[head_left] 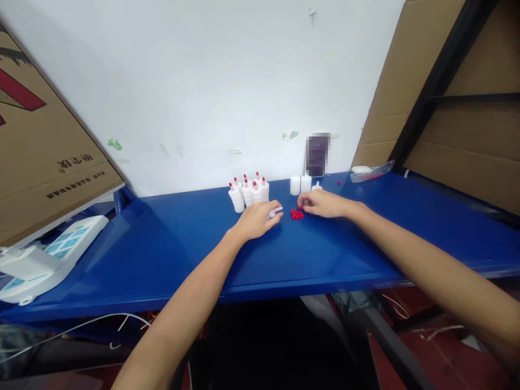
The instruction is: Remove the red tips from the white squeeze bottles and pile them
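My left hand (pixel 259 219) is closed around a small white squeeze bottle (pixel 276 210), tipped on its side with its bare nozzle toward the right. Most of that bottle is hidden by the hand. Beside the cluster of small red caps (pixel 297 215) on the tabletop, my right hand (pixel 319 203) has its fingertips pinched on a red cap (pixel 299 208). Behind my left hand stand several white bottles (pixel 236 199) wearing red caps. Beyond my right hand are white bottles (pixel 295 185) without red caps, one partly covered by the hand.
The blue table (pixel 162 244) runs along a white wall. A phone (pixel 317 154) leans there. At the back right lie a clear plastic bag (pixel 372 172) and a stray red cap (pixel 339 182). A power strip (pixel 69 244) sits left; cardboard (pixel 40 135) flanks the table.
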Demonstrator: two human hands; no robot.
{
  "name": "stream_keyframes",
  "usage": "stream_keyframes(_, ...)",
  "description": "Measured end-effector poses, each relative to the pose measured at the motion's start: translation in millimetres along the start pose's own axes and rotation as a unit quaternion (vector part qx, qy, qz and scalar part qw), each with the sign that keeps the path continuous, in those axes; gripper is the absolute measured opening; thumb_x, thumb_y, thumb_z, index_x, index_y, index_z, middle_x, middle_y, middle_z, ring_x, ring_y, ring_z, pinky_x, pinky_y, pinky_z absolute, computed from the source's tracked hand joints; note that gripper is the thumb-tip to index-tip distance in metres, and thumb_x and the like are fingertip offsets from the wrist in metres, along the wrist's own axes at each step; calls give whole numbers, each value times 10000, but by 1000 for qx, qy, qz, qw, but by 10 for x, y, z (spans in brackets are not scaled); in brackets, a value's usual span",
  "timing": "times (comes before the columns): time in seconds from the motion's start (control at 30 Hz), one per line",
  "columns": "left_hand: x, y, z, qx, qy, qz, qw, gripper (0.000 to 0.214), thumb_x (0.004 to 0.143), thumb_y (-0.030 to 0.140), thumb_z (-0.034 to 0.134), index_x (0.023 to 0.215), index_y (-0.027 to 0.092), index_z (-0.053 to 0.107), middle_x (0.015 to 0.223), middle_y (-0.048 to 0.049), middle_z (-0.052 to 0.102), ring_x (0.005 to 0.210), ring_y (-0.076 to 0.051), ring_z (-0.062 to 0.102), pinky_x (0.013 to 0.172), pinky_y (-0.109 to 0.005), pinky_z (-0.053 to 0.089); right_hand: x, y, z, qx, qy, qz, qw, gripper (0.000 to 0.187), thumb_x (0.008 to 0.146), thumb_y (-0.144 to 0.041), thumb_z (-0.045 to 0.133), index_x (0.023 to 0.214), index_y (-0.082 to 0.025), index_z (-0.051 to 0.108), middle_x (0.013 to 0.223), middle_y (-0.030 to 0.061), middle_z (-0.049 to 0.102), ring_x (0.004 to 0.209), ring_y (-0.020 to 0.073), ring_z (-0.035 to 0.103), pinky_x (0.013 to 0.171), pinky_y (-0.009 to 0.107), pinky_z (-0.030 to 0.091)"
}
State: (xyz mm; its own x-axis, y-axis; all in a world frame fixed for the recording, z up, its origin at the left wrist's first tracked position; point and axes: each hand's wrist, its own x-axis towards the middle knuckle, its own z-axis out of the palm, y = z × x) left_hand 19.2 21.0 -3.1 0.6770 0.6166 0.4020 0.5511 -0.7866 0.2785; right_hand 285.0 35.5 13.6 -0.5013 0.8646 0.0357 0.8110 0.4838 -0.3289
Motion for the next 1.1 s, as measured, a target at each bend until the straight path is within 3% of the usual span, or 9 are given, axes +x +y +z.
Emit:
stream_keyframes(0.17,2,3,-5,2,-5,-2,1000,263,1005,370,487,1133,201,642,1061,-69,740,939,-240,701,838,-353,529,7,-39,17,1,1,-29,1000,144,883,-238,530,909,-186,661,771,32,683,683,169,593,659,279,390)
stream_keyframes(0.73,2,29,-23,3,0,-22,1000,290,1005,389,486,1161,202,642,1079,-77,747,958,-252,711,849,-371,537,-17,-11,-5,11,-4,-58,998,184,916,-269,515,932,-190,681,784,30,686,659,158,580,638,276,385)
stream_keyframes(0.83,-2,37,-28,8,7,-25,1000,295,1008,397,487,1182,207,632,1067,-76,746,954,-253,709,841,-370,534,-43,-55,-28,7,34,-63,997,168,904,-268,530,902,-194,680,747,18,679,640,154,575,629,275,380)
stream_keyframes(0.93,-4,66,-42,13,15,-32,999,321,1011,408,489,1247,218,597,1043,-70,742,914,-247,707,817,-363,534,-82,-175,-31,23,127,-72,989,175,900,-270,538,922,-188,692,695,5,664,612,150,569,633,277,390)
stream_keyframes(1.03,-5,97,-53,10,22,-43,999,384,1012,424,489,1341,230,534,1045,-69,737,896,-251,709,811,-365,539,-113,-347,12,79,194,-86,974,250,899,-277,550,1068,-180,706,764,10,713,581,137,583,634,276,425)
stream_keyframes(1.1,-5,106,-53,11,29,-56,998,436,1006,428,499,1393,228,492,1049,-78,732,912,-267,711,820,-375,542,-123,-457,57,120,186,-113,969,355,893,-257,551,1217,-191,681,900,20,760,542,115,581,612,269,444)
